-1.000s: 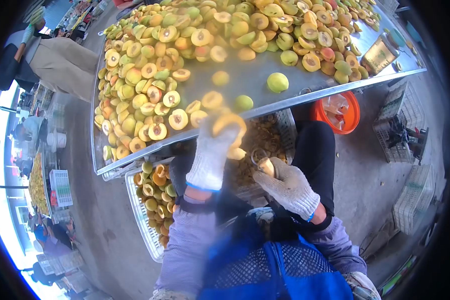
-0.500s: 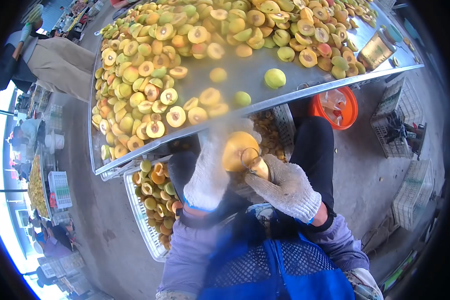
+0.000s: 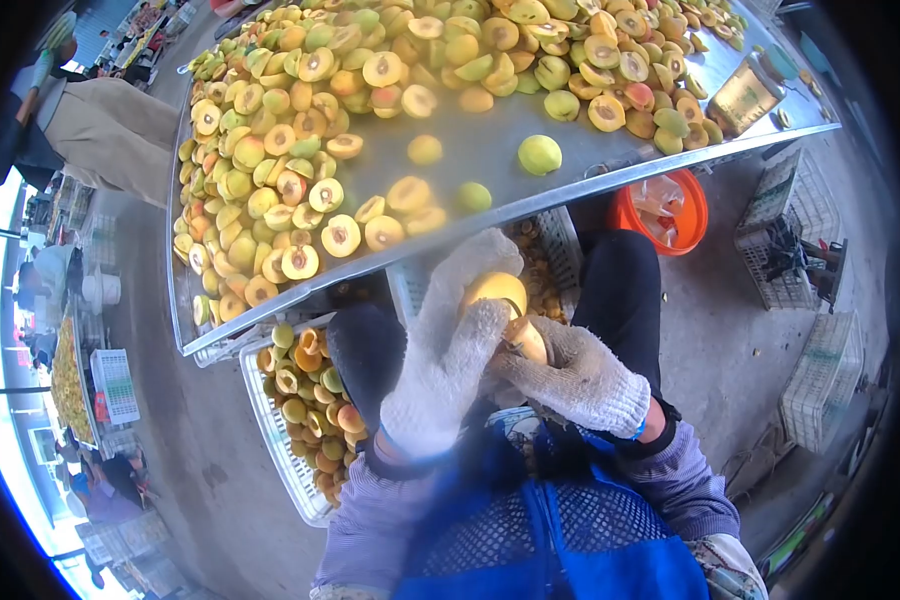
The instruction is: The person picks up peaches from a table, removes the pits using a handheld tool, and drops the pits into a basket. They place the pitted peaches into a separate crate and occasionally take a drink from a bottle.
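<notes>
Left hand point(image 3: 448, 350) closed round fruit point(image 3: 494, 290) (wrist bent up); right hand point(image 3: 575, 375) fisted on tool point(image 3: 526, 338), probably a corer, tip at fruit.

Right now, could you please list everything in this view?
Table: one, grey metal, across top.
Cut fruit: many, yellow and green, on table.
Whole fruit: one, green, near table's front edge.
Container: one, amber, table's right end.
Bucket: one, orange, under table.
Fruit crate: one, white, floor left.
Mesh crates: several, white, floor right.
Other person: one, beige clothing, upper left.
Fruit half: one, yellow, held at centre.
Tool: one, tan handle, held beside it.
Left hand: one, white-gloved, gripping fruit half.
Right hand: one, white-gloved, gripping tool.
</notes>
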The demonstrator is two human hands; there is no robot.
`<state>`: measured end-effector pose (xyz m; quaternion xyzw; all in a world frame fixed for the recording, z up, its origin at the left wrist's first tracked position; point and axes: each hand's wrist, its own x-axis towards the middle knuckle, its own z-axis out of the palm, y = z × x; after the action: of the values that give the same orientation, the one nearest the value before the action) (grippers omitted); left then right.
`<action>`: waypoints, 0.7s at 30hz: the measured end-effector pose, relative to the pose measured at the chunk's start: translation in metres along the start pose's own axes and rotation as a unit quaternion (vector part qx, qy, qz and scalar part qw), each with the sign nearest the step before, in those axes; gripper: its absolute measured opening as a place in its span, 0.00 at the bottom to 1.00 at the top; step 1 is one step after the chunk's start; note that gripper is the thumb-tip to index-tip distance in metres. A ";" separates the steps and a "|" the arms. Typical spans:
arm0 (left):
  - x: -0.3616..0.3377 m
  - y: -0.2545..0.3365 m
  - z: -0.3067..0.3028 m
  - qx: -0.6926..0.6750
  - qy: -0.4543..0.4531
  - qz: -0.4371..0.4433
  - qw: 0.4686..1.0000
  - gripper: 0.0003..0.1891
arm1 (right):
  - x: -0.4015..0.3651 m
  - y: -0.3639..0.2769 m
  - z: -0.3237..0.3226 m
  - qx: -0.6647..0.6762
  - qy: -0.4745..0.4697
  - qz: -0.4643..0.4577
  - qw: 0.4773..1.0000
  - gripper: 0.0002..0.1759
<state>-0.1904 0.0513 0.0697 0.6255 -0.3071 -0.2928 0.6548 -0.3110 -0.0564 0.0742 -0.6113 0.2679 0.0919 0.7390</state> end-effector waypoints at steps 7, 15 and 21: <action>-0.010 -0.013 -0.007 -0.207 0.007 -0.171 0.963 0.31 | 0.001 0.009 0.007 -0.060 0.087 -0.077 0.991 0.19; -0.009 -0.022 -0.001 -0.350 0.119 -0.071 0.927 0.26 | 0.002 0.000 0.017 -0.117 0.048 0.012 0.992 0.22; -0.014 -0.024 0.004 -0.201 0.142 -0.030 0.969 0.24 | 0.008 0.013 0.022 -0.166 0.095 -0.078 0.978 0.16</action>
<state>-0.2021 0.0583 0.0451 0.5253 -0.1272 -0.2764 0.7947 -0.3038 -0.0340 0.0612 -0.7505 0.2695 0.0191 0.6032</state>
